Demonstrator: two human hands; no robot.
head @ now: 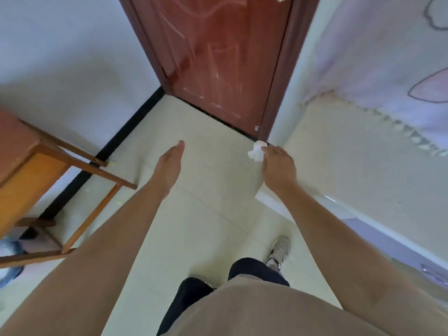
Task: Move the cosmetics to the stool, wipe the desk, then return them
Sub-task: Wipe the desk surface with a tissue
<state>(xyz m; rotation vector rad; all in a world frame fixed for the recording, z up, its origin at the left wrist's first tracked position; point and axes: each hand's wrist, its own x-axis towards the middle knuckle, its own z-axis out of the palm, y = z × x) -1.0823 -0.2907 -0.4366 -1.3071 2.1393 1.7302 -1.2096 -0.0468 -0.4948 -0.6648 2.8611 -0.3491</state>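
The person stands and looks down, with both arms held out in front. The left hand [169,166] is open. Its fingers are straight and close together, its edge is turned up, and it holds nothing. It hangs in the air over the floor [206,209].

The right hand [278,168] pinches a small white tissue [256,151] with its fingertips. The back of the hand faces up. The tissue is crumpled and sticks out past the fingers, toward the door [218,57]. It is in the air, near the bottom corner of the door and just beside the edge of the bed [351,166].

The tabletop [14,137] shows only as a brown corner at the far left, well apart from both hands. Its wooden legs [97,214] stand on the floor by the white wall [72,57]. A black strip [126,132] runs along the bottom of that wall.

The door is dark red-brown and shut. The floor has pale tiles. The bed on the right has a cream cover with a purple sheet with a fringe farther back.

Lower down you can see the person's tan shirt, dark trousers and one light shoe [280,251] on the floor. Something blue [9,258] lies under the tabletop at the left edge, too blurred to tell what it is.
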